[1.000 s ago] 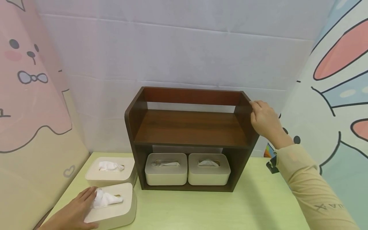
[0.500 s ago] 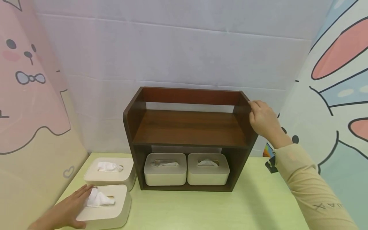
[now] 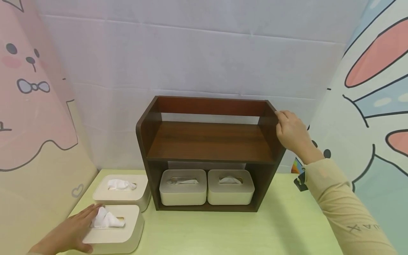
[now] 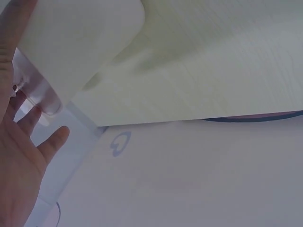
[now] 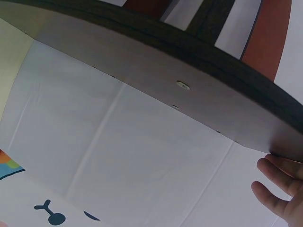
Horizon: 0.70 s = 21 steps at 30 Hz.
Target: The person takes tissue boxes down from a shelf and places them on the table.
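Note:
My left hand (image 3: 71, 230) grips the left end of a cream tissue box (image 3: 130, 230) at the front left of the table, thumb at its near side and fingers at its far side. A white tissue sticks out of its slot. In the left wrist view the fingers (image 4: 52, 144) are spread, and one stands apart from the box. My right hand (image 3: 293, 131) holds the upper edge of the right side panel of a dark brown two-tier shelf (image 3: 210, 141). The right wrist view shows its fingertips at the panel's outer face (image 5: 184, 85); the thumb is hidden.
Another cream tissue box (image 3: 122, 189) stands just behind, left of the shelf. Two more, a left one (image 3: 183, 198) and a right one (image 3: 231, 196), sit side by side in the lower tier. The table (image 3: 207, 233) is pale green. Printed cloth walls close in both sides.
My left hand has drawn the front tissue box a little to the left and squared it with the one behind. My right hand has stayed on the shelf.

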Tool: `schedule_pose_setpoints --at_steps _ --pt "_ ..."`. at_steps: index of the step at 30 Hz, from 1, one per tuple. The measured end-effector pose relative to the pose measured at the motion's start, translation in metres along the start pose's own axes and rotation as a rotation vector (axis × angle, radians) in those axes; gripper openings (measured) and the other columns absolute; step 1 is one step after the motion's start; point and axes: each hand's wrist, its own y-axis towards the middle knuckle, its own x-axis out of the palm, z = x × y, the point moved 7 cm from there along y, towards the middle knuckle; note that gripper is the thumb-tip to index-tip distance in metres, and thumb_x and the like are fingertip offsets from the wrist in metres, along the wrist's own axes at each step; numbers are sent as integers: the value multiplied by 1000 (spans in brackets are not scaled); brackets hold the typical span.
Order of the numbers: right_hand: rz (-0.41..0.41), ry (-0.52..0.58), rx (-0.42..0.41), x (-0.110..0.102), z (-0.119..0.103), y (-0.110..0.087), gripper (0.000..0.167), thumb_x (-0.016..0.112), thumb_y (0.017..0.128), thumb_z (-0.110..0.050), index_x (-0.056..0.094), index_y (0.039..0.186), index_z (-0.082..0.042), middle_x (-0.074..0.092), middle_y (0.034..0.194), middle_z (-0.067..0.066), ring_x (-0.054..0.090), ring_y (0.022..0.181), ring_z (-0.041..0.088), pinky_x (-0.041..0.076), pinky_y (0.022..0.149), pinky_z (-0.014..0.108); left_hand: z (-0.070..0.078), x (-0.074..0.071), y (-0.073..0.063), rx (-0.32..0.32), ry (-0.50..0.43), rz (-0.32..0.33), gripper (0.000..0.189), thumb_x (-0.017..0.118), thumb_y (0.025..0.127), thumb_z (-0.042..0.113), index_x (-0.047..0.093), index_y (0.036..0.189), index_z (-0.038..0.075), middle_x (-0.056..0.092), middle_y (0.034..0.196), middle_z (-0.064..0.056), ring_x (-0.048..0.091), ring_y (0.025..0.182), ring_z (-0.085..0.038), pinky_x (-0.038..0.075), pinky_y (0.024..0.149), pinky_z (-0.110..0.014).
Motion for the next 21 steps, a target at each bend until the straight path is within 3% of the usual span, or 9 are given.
schedule_pose_setpoints --at_steps 2,3,5,6,8,10,12,16,21 --pt "0 1 1 0 0 0 39 35 88 -3 49 120 13 51 117 31 46 109 46 38 93 55 0 -1 0 -15 6 5 127 73 35 67 34 133 -5 48 131 -19 -15 131 9 27 108 -22" --pt "0 1 0 0 0 0 39 35 88 -3 49 120 14 51 117 31 46 109 46 38 93 55 0 -1 0 -24 4 4 127 73 35 67 34 133 -4 47 132 -16 -14 131 10 39 101 -32" --pt "0 0 0 0 0 1 39 35 88 -3 49 120 13 51 117 31 46 109 46 38 93 55 -1 -1 1 -50 -11 -7 127 72 36 68 34 134 -2 46 132 -15 -14 129 12 49 80 -45" --pt "2 -1 -1 0 0 1 38 35 88 -3 49 120 13 51 116 31 46 109 46 38 93 55 -1 -2 2 -64 -24 -9 127 73 35 68 34 133 -2 48 129 -15 -9 135 4 49 70 -50" --pt "5 -3 -4 0 0 1 38 36 88 -3 49 120 14 51 116 31 47 108 46 38 93 55 -2 -1 3 -107 -54 -38 129 74 35 67 30 137 1 49 125 -18 12 140 -17 48 69 -54" --pt "12 -5 -8 0 0 1 38 36 88 -3 49 119 14 52 116 31 47 108 46 38 93 55 -3 -1 3 -150 -76 -72 131 74 35 68 27 138 2 50 122 -20 34 126 -33 47 70 -57" --pt "17 -5 -13 0 0 1 38 36 87 -3 50 119 14 52 115 31 47 107 46 38 93 55 -4 -2 4 -195 -99 -107 132 74 36 68 25 139 3 50 122 -20 48 105 -35 45 68 -60" --pt "17 -3 -14 0 0 1 38 35 87 -3 50 119 13 52 115 31 47 107 46 39 92 55 -3 -5 7 -254 -130 -159 131 71 41 70 21 142 3 47 125 -22 48 107 -42 42 69 -65" --pt "2 0 0 1 1 0 38 35 88 -3 49 120 13 51 116 31 46 109 46 39 92 55 2 -15 17 -258 -126 -111 119 72 51 66 25 142 5 46 127 -21 47 107 -40 40 73 -64"
